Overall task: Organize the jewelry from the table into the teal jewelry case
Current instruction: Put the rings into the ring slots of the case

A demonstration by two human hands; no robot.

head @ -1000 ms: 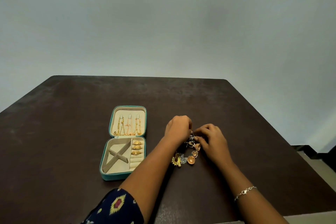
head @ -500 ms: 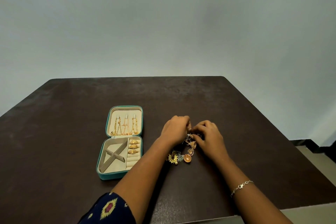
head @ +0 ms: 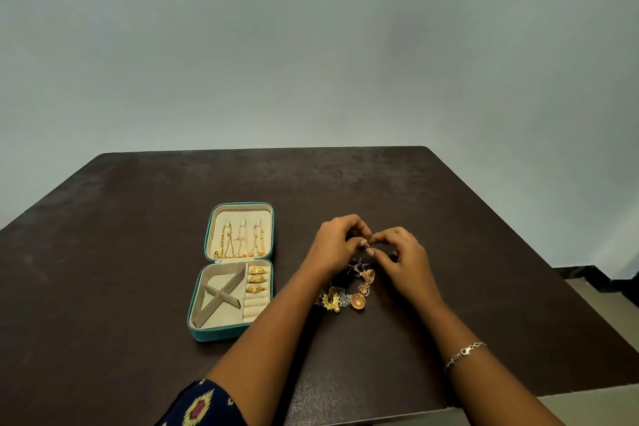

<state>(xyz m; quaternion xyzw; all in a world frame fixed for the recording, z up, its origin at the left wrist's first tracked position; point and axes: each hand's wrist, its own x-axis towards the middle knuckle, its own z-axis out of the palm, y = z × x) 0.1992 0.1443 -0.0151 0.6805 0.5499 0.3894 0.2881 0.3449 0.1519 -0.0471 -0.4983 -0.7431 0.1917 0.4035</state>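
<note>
From the head camera, the left hand (head: 337, 244) and right hand (head: 401, 259) meet in the middle of the frame. Their curled fingers pinch one small piece (head: 367, 245) between the tips. The teal jewelry case (head: 221, 335) lies open to the left, its long side running up the frame, so the left hand is nearer to it. A pile of earrings (head: 358, 301) sits on the table (head: 121, 252) just below the hands. Fingers hide most of the small piece, so I cannot tell what it is.
</note>
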